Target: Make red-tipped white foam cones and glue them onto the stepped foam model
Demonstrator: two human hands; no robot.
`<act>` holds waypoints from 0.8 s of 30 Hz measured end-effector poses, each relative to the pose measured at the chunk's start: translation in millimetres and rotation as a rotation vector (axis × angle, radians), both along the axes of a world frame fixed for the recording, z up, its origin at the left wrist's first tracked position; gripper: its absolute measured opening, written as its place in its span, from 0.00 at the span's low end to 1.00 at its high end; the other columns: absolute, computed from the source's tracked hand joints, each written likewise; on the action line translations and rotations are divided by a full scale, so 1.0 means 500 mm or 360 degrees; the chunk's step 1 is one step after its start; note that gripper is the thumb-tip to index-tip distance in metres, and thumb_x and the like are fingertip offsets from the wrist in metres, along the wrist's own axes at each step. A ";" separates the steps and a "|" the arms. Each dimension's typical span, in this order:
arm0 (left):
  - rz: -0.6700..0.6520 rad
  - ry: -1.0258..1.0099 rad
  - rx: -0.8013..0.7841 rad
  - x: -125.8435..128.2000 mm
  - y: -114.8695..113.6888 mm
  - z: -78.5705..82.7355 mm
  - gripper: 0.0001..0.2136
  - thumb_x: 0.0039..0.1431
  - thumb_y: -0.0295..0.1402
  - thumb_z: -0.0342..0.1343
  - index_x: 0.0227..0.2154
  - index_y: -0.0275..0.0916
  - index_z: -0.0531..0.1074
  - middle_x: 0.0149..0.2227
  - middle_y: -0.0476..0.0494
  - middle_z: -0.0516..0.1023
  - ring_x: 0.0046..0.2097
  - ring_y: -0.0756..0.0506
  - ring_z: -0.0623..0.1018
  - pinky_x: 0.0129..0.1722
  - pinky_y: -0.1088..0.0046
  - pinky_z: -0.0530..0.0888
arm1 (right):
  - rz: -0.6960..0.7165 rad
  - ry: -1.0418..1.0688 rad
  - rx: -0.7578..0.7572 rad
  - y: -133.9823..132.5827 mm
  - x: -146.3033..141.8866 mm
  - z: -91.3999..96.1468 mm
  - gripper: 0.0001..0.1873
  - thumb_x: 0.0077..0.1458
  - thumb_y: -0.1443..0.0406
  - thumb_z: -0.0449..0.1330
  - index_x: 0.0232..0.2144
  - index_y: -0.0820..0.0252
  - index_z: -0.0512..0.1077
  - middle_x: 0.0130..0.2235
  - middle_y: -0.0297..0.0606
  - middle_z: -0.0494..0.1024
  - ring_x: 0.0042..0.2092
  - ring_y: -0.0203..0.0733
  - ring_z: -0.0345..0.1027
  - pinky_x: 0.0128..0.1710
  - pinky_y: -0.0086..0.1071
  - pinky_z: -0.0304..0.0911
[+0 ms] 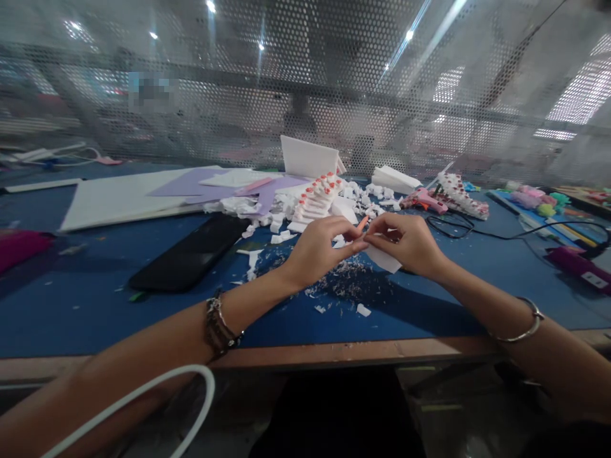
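Observation:
My left hand (319, 249) and my right hand (407, 242) meet above the blue table (143, 305), fingers curled. Between them is a small white foam piece (384, 258), gripped by my right hand. A thin orange tip (363, 223) pokes up where the fingertips touch; my left fingers pinch at it. White shavings and crumbs (348, 286) lie on the table just below both hands. A white stepped foam model with red dots (316, 198) stands right behind my left hand.
A black phone (191, 253) lies left of my hands. White and purple sheets (143, 194) lie further back left. A pink glue gun (424, 201) with a black cord (501, 234) sits at the right. A perforated screen (305, 83) closes the back.

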State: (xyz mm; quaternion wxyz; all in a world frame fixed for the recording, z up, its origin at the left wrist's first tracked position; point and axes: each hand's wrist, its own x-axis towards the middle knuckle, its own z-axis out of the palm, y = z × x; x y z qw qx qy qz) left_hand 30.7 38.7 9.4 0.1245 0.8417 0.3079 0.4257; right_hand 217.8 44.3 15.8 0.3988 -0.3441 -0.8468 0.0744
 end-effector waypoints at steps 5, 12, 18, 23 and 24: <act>-0.0055 -0.0114 -0.0089 0.001 0.003 0.008 0.08 0.55 0.34 0.53 0.30 0.37 0.74 0.32 0.44 0.77 0.35 0.48 0.73 0.38 0.73 0.67 | 0.0093 0.0225 -0.0152 0.004 0.003 0.005 0.11 0.49 0.59 0.59 0.27 0.63 0.70 0.27 0.34 0.73 0.27 0.29 0.63 0.26 0.24 0.59; -0.0177 -0.0341 -0.0386 0.000 0.009 0.003 0.09 0.54 0.36 0.55 0.32 0.37 0.75 0.33 0.44 0.77 0.35 0.49 0.73 0.37 0.73 0.68 | 0.0285 0.0526 -0.0538 -0.003 -0.003 0.015 0.08 0.48 0.63 0.59 0.28 0.64 0.69 0.25 0.32 0.71 0.24 0.26 0.61 0.20 0.21 0.55; -0.0371 -0.0754 -0.0771 0.011 0.001 0.000 0.11 0.50 0.34 0.59 0.37 0.38 0.69 0.26 0.52 0.72 0.29 0.53 0.70 0.30 0.79 0.67 | 0.0351 0.0712 -0.0577 -0.017 -0.018 0.010 0.08 0.48 0.63 0.59 0.28 0.64 0.67 0.26 0.32 0.70 0.25 0.26 0.61 0.23 0.22 0.56; -0.0381 -0.0954 -0.0855 0.022 -0.002 -0.010 0.06 0.46 0.33 0.61 0.26 0.36 0.71 0.27 0.51 0.72 0.29 0.54 0.70 0.33 0.79 0.68 | 0.0312 0.0749 -0.0412 -0.023 -0.024 -0.001 0.07 0.50 0.64 0.58 0.28 0.64 0.67 0.26 0.31 0.68 0.26 0.26 0.60 0.23 0.22 0.55; -0.0363 -0.0970 -0.0839 0.025 -0.005 -0.011 0.06 0.46 0.33 0.61 0.26 0.36 0.72 0.27 0.51 0.72 0.30 0.54 0.70 0.33 0.78 0.68 | 0.0292 0.0748 -0.0367 -0.023 -0.025 -0.003 0.06 0.50 0.64 0.58 0.28 0.64 0.67 0.26 0.31 0.68 0.26 0.26 0.60 0.23 0.22 0.55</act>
